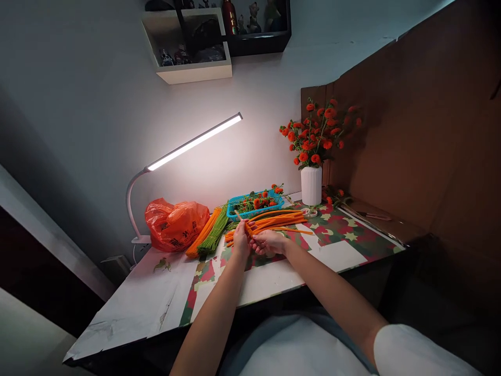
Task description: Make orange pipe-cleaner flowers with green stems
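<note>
Above the near part of the table, my left hand point(241, 236) is closed around a thin tan stick point(237, 214), whose tip sticks up past the fingers. Orange pipe cleaner point(249, 228) shows between the two hands, seemingly against the stick; how it is wound I cannot tell. My right hand point(269, 242) meets the left from the right side, its fingers pinched on that orange pipe cleaner. Just behind the hands lie loose orange pipe cleaners point(284, 219). To the left are a bundle of orange pipe cleaners point(204, 235) and a bundle of green pipe cleaners point(215, 235).
A blue basket point(235, 215) behind the hands holds orange flowers with green stems. Further right stands a white ribbed vase point(311, 186) of orange flowers, with tape rolls point(310, 212) before it. A red plastic bag point(174, 224) and a lit lamp point(195, 141) are on the left.
</note>
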`<state>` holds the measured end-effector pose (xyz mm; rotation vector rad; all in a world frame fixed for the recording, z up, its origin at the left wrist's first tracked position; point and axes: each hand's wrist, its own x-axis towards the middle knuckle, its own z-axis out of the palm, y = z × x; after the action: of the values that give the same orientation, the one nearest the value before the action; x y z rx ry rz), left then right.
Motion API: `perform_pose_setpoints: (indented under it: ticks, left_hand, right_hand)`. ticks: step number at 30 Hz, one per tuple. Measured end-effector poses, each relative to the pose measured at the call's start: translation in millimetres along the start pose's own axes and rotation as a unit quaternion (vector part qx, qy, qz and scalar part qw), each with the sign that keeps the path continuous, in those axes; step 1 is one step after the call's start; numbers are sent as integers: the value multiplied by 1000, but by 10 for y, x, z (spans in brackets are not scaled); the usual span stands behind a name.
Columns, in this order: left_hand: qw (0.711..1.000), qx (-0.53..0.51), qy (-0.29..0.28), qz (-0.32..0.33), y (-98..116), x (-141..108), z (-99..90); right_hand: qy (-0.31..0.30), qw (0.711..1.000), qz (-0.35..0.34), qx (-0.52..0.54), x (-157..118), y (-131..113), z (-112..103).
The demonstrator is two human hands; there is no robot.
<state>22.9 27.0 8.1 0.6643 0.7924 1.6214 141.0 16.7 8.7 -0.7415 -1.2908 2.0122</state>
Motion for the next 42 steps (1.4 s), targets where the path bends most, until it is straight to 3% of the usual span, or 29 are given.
perform_pose_setpoints:
  ticks: [4, 14, 24, 31, 39, 42]
  left_hand:
    - [1000, 1, -21, -22, -22, -18, 7]
    - [999, 19, -50, -6, -134, -17, 1]
    - [996, 59, -67, -19, -209, 36, -53]
    - [995, 50, -82, -13, -187, 63, -45]
    - [990, 104, -63, 64, -146, 64, -63]
    - [989, 116, -34, 91, -144, 67, -72]
  right_hand:
    - [15, 1000, -23, 11, 18, 4, 12]
    - [45, 997, -62, 31, 70, 30, 31]
    - [37, 994, -79, 71, 128, 75, 25]
    - [66, 995, -74, -14, 70, 22, 56]
    - [203, 954, -151, -163, 165, 102, 33]
    - [262, 907, -212, -251, 153, 126, 35]
